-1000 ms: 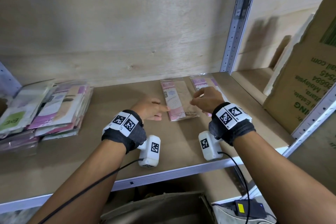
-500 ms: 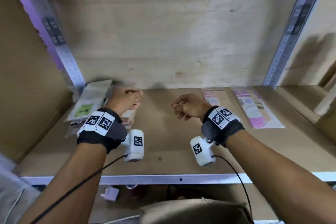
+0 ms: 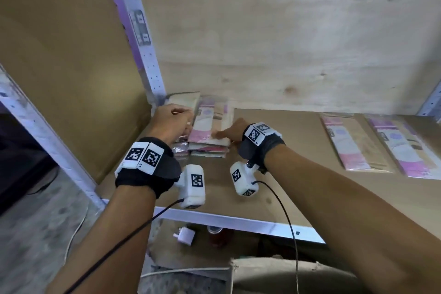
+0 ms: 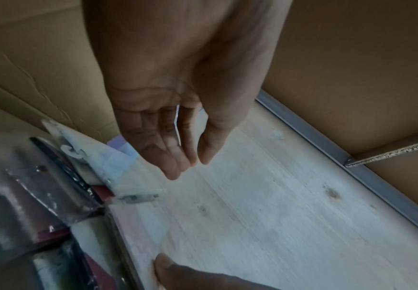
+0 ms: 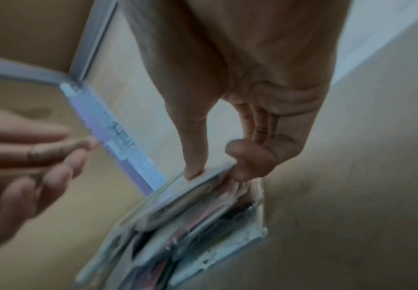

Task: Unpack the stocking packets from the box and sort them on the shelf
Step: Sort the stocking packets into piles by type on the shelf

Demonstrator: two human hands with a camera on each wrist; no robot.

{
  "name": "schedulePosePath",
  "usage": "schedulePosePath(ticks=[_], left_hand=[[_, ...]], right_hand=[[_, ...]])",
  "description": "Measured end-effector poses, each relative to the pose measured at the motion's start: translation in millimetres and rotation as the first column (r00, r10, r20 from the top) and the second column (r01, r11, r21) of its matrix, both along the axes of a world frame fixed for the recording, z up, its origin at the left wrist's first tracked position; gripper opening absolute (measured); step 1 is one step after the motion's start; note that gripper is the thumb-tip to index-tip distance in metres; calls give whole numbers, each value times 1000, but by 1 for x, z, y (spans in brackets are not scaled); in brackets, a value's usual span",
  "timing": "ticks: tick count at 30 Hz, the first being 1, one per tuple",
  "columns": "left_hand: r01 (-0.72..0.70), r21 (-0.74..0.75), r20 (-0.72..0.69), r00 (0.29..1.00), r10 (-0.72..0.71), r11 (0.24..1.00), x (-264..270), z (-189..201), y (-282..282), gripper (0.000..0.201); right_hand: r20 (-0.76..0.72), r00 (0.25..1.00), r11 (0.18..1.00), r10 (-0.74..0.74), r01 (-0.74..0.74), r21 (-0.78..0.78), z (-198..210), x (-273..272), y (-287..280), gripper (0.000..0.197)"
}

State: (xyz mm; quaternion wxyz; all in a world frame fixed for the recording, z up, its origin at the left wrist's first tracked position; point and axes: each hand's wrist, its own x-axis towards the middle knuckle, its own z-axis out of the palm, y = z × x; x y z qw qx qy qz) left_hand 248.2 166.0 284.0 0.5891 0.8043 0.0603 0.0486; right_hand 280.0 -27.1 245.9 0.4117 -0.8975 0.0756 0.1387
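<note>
A stack of pink and beige stocking packets [image 3: 210,126] lies in the back left corner of the shelf [image 3: 274,174]. My right hand [image 3: 219,135] pinches the near edge of the top packet [image 5: 193,194], thumb on top and fingers curled under it. My left hand [image 3: 186,124] hovers over the stack's left side with relaxed fingers and holds nothing; in the left wrist view my left hand [image 4: 190,166] hangs above the packets [image 4: 54,206]. Two more packets, one pink [image 3: 353,145] and one purple [image 3: 405,148], lie flat side by side at the right.
A metal upright [image 3: 140,38] and a brown cardboard wall [image 3: 66,55] close the corner left of the stack. A pale wooden panel [image 3: 286,43] backs the shelf. The metal front rail [image 3: 238,221] runs below my wrists. A white plug [image 3: 185,236] lies on the floor.
Both hands left the packets at the right and swung to the stack in the left corner. My right hand, empty half a second ago, now pinches the top packet.
</note>
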Motion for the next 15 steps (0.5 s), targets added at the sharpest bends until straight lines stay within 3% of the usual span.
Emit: schedulePosePath(ticks=[7,13,15], left_hand=[[52,-16,-73,996,-53,999,-7,-3,-30,2],[212,-68,-221,950,-222,975,-17,-15,-74,10],[194,-128,-256,941,-221,973,-18,-16,-89,32]], right_hand=[[-21,1000,933,-1,9,359,7,-31,-50,17],[14,999,797,-39,23,603,9,-80,-122,21],[31,999,779,-40,12,627,9,-96,-148,17]])
